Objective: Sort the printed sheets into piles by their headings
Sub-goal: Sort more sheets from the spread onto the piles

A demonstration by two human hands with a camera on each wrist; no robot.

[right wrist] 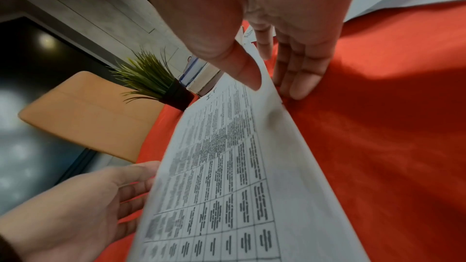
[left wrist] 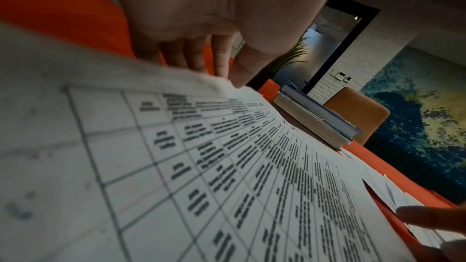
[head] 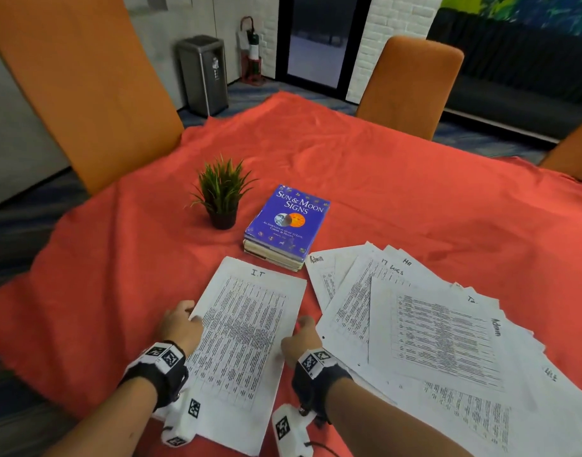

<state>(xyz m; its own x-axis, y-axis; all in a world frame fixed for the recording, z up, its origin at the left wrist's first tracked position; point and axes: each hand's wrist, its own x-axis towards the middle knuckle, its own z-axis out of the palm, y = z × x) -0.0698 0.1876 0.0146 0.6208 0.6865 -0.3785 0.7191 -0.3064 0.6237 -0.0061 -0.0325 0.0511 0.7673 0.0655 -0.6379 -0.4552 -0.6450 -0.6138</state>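
Note:
A printed table sheet headed "I.T" [head: 246, 331] sits in front of me, slightly raised off the red tablecloth [head: 382, 179]. My left hand [head: 180, 324] pinches its left edge, thumb [left wrist: 239, 71] on top and fingers underneath. My right hand [head: 301, 338] pinches the right edge the same way, thumb [right wrist: 247, 73] on the paper and fingers [right wrist: 297, 79] below it against the cloth. To the right lies a fanned, overlapping heap of loose sheets [head: 431, 331] with handwritten headings such as "Admin", "IT" and "HR"; most headings are covered.
A blue book on a small stack of books [head: 288, 222] lies just beyond the I.T sheet, and a small potted plant [head: 222, 196] stands to its left. Orange chairs [head: 81, 87] [head: 408, 84] stand at the table's far sides.

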